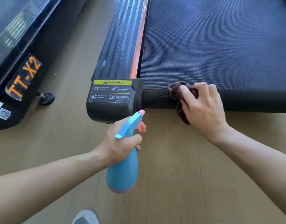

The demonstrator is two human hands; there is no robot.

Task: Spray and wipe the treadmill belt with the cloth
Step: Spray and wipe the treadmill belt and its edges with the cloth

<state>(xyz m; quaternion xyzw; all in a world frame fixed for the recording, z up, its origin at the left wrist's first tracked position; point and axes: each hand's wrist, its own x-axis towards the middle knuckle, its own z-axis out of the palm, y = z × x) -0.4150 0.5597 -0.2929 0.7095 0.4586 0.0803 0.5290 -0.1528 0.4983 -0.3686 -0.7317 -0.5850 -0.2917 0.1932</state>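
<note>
Two hands share the work in the head view. The left hand (pixel 121 143), in the lower middle of the frame, has its fingers wrapped round the neck of a blue spray bottle (pixel 123 172), with a finger by the pink trigger. The nozzle points up toward the near end of the treadmill belt (pixel 219 46), probably so the spray is ready while the other hand wipes. The right hand (pixel 202 107), at centre right, clutches a bunched dark brown cloth (pixel 176 92) and presses it against the rounded near edge of the belt. A tail of the cloth hangs below that edge toward the wooden floor (pixel 171 175). Bunching it likely makes a firm pad for rubbing.

The belt fills the upper right of the frame. It is black and finely textured, with faint dull patches higher up and a small pale mark at the far right edge; I cannot tell whether it is wet. To its left runs a ribbed side rail (pixel 121 46) with an orange stripe, ending in a cap that bears a yellow warning label (pixel 112 91). A second machine (pixel 18 62) marked TT-X2 lies in the upper left.
</note>
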